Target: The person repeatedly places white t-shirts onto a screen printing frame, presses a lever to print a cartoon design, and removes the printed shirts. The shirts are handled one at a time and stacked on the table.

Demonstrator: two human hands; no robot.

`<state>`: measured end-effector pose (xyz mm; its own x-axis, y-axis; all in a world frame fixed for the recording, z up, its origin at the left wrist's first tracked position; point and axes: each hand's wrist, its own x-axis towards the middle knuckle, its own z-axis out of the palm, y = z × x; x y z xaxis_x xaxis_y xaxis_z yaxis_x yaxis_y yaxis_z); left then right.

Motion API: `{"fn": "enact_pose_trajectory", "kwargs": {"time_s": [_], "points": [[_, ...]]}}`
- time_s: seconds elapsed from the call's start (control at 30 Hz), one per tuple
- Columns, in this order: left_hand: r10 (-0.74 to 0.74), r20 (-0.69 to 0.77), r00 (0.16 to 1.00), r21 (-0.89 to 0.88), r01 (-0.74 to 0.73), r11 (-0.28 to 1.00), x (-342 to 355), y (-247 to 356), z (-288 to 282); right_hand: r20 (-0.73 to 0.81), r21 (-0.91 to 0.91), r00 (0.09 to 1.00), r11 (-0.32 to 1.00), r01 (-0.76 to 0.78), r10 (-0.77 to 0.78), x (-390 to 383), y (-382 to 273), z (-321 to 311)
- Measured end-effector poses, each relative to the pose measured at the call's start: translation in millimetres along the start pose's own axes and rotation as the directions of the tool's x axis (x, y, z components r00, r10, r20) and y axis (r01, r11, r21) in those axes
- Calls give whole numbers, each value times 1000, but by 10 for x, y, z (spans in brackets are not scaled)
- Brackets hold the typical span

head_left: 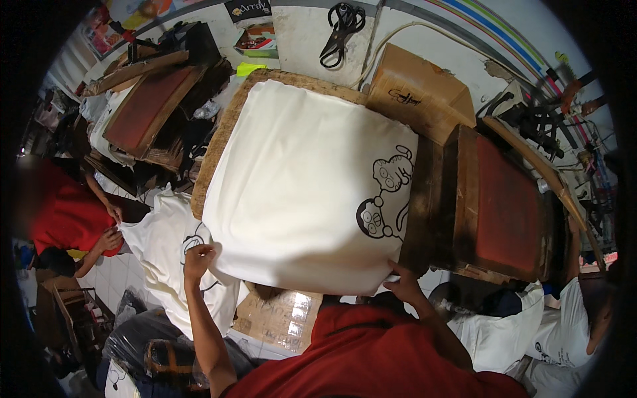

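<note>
A white cloth [298, 179] lies spread over a wood-edged board [215, 156], with black cartoon line figures [379, 219] along its right side. My left hand [201, 259] pinches the cloth at its near left corner. At the near right corner, my right hand [403, 282] grips the edge between thumb and fingers. Folds run down the cloth's left side, and a shadow falls over its right half. Left of the board hangs a second white printed cloth [162, 245], held at its far end by a co-worker's hands [113, 229].
Against the wall beyond the board stands a cardboard box [421, 89]; black scissors [343, 34] hang beside it. Red-topped boards flank me on the right [507, 205] and far left [152, 109]. White cloths [501, 331] are heaped at lower right, and dark plastic-wrapped bundles [159, 348] sit at lower left.
</note>
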<state>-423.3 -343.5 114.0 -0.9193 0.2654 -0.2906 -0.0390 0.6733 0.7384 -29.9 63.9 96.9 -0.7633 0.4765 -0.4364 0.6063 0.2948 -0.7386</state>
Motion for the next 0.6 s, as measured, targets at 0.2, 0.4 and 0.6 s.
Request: {"fn": "enact_pose_trajectory", "kwargs": {"time_s": [0.2, 0.4, 0.6], "points": [[561, -368, 741, 388, -426, 817, 628, 923, 433, -216, -189, 970, 979, 72, -112, 313, -368, -470], [614, 112, 781, 716, -493, 495, 1329, 1162, 1419, -14, -300, 912, 872, 388, -411, 181, -553, -303], [863, 35, 505, 633, -679, 372, 1594, 1068, 1502, 191, 332, 978, 943, 17, -85, -645, -227, -707]]}}
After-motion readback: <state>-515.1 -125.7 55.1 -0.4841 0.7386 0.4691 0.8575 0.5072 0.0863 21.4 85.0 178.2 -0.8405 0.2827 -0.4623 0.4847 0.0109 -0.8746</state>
